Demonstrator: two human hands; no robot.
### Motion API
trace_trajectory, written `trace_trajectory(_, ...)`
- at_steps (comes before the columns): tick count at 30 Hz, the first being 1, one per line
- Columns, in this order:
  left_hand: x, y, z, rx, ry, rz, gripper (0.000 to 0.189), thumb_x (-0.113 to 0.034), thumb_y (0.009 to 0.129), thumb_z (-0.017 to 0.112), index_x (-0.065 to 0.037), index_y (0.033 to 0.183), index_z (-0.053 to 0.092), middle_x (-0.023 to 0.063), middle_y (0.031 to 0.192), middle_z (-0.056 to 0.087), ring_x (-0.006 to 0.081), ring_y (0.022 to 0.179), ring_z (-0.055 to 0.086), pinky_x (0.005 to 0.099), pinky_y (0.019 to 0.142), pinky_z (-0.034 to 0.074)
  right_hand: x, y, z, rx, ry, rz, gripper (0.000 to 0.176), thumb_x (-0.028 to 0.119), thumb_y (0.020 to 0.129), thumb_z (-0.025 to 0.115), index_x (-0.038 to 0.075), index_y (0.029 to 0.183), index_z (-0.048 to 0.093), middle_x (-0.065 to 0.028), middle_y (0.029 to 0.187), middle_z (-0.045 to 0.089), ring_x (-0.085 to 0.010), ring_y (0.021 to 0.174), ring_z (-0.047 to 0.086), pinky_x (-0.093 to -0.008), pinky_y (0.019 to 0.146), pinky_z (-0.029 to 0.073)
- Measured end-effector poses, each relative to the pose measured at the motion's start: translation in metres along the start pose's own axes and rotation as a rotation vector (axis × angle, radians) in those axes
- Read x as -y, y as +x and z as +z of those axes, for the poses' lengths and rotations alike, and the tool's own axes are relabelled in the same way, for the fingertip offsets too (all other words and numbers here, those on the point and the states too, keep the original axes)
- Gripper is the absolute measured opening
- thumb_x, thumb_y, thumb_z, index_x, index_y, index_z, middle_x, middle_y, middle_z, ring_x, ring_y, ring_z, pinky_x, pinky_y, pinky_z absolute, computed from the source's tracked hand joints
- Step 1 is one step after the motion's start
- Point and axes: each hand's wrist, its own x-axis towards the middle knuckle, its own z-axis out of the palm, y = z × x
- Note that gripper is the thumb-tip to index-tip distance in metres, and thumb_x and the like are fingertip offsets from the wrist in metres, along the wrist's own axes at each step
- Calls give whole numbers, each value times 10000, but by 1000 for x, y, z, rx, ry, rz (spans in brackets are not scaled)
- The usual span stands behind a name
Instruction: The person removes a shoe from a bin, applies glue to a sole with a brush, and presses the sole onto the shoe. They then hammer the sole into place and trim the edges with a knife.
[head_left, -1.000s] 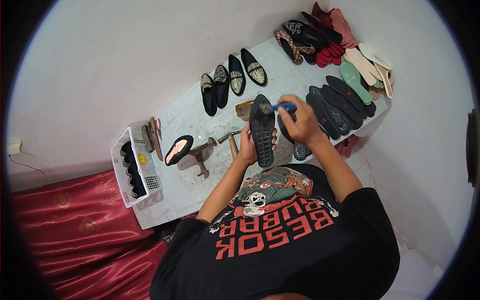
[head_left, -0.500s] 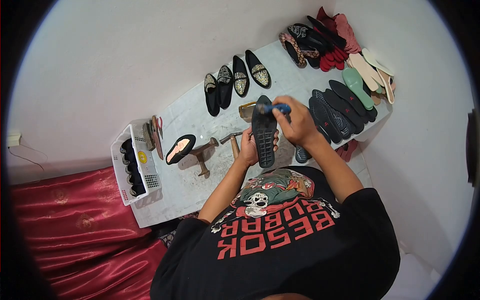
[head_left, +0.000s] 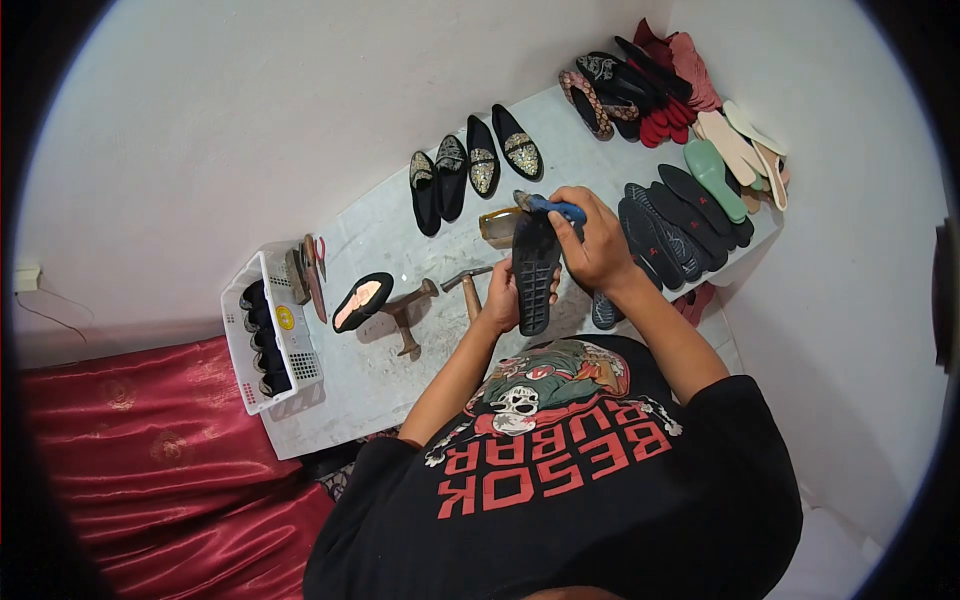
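My left hand (head_left: pixel 505 297) grips a black shoe sole (head_left: pixel 535 290) from below, thumb at its left edge and fingertips at its right. The sole's gridded face is turned up toward me. In my right hand (head_left: pixel 594 243) is a blue-handled brush (head_left: pixel 563 212), its head over the sole's far end. Just beyond the sole sits an amber-edged rectangular container (head_left: pixel 497 226). A hammer (head_left: pixel 470 291) lies left of my left hand. Farther left, a black shoe (head_left: pixel 363 302) with a pale insole rests at the iron shoe anvil (head_left: pixel 406 313).
Several black shoes with glittery toes (head_left: pixel 483 158) line the table's (head_left: pixel 350 390) back edge. Dark soles (head_left: pixel 655 240), a green sole (head_left: pixel 711 180) and pale insoles (head_left: pixel 728 147) are piled on the right. A white basket (head_left: pixel 305 345) holding shoes stands left, near red-handled pliers (head_left: pixel 319 258).
My right hand has tilted the brush, and its head has shifted toward the sole's far tip. The sole has turned slightly in my left hand.
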Motion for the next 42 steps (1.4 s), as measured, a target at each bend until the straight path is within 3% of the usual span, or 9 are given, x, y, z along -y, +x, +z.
trace_trajectory(5,-1,3,6,-72,26,12,652,-511,1052,245,-32,1268,631,120,1078,712,224,917,688,408,840,580,9,-14,3,92,-5,-66,214,96,937,687,-15,1101,607,-190,1001,676,-396,902,676,-447,811,545)
trace_trajectory(7,-2,5,9,-352,-103,44,660,-521,1051,244,-37,1277,632,127,1071,718,240,924,695,419,848,582,18,-24,5,131,4,-115,233,106,927,703,-15,1106,617,-186,1004,677,-393,902,677,-447,812,547)
trace_trajectory(12,0,-1,-1,16,-40,10,682,-531,1045,233,-30,1302,617,119,1129,694,215,933,665,401,821,566,2,-17,-5,27,2,15,212,91,952,674,-19,1121,607,-203,1017,675,-401,893,676,-444,806,544)
trace_trajectory(18,11,7,-6,81,-76,-26,704,-553,1045,233,-29,1288,634,127,1141,688,261,981,666,425,886,553,2,-6,-15,24,-59,33,226,100,959,670,-13,1142,599,-197,994,678,-375,879,685,-429,773,539)
trace_trajectory(24,6,1,-1,-183,27,-18,683,-529,1051,208,-44,1275,634,109,1085,706,233,906,682,401,812,576,18,-31,-5,152,48,40,231,105,960,675,-11,1143,596,-192,991,676,-369,865,679,-428,761,532)
trace_trajectory(28,6,7,-5,69,-39,-18,697,-560,1051,231,-44,1285,638,136,1110,712,267,966,690,422,870,574,4,-24,-6,-91,-42,76,228,112,978,662,-18,1152,591,-207,1012,675,-383,855,674,-424,758,535)
trace_trajectory(35,7,13,-6,71,-1,-53,687,-569,1051,249,-55,1279,643,123,1108,719,252,951,700,410,882,573,9,-30,-16,37,-39,160,232,125,990,648,-14,1167,592,-216,1023,676,-427,890,672,-464,786,536)
trace_trajectory(38,7,15,-2,-291,-36,-24,672,-557,1055,228,-75,1244,656,111,965,738,261,821,716,422,765,606,23,-45,-2,96,24,106,242,135,983,654,7,1180,596,-213,1016,678,-434,897,672,-474,788,537)
trace_trajectory(42,3,8,1,-54,22,-10,689,-562,1055,231,-51,1263,643,119,1045,721,238,859,698,397,784,591,21,-43,-7,61,68,211,234,137,1003,640,6,1191,592,-209,981,675,-389,854,689,-453,751,539)
